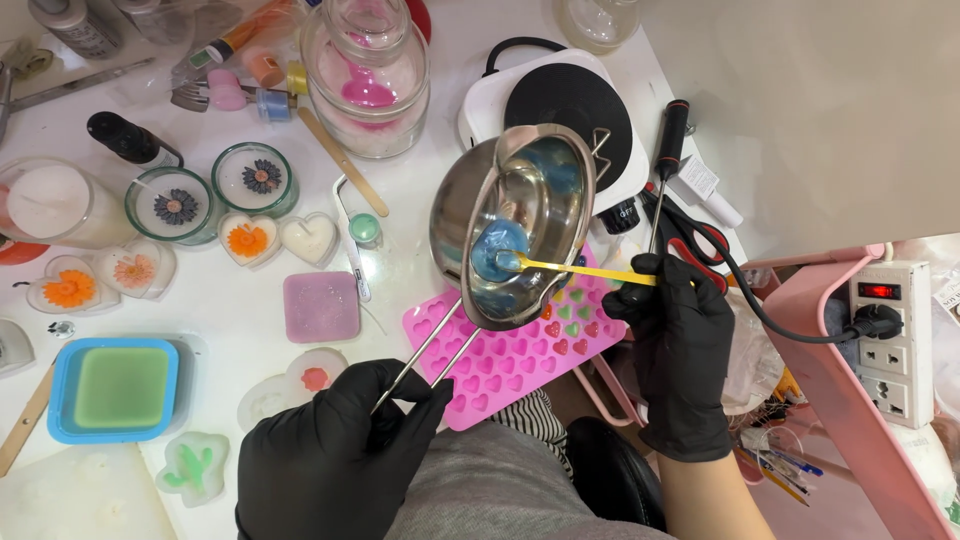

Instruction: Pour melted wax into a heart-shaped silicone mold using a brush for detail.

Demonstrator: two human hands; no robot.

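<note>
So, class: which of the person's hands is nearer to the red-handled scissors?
Right. The right hand holds a yellow stick just below the scissors, nearly touching them. The left hand grips the metal pot's handle, well away to the lower left.

White worktable point(420, 270), beige wall point(800, 100), pink shelf edge point(850, 380).

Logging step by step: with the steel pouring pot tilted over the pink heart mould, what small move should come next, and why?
Probably keep scraping with the yellow stick in the right hand, pushing the blue wax toward the pot's lower lip. The left hand tilts the pot by its wire handle over the pink heart mould, where many cavities look unfilled while wax clings inside.
</note>
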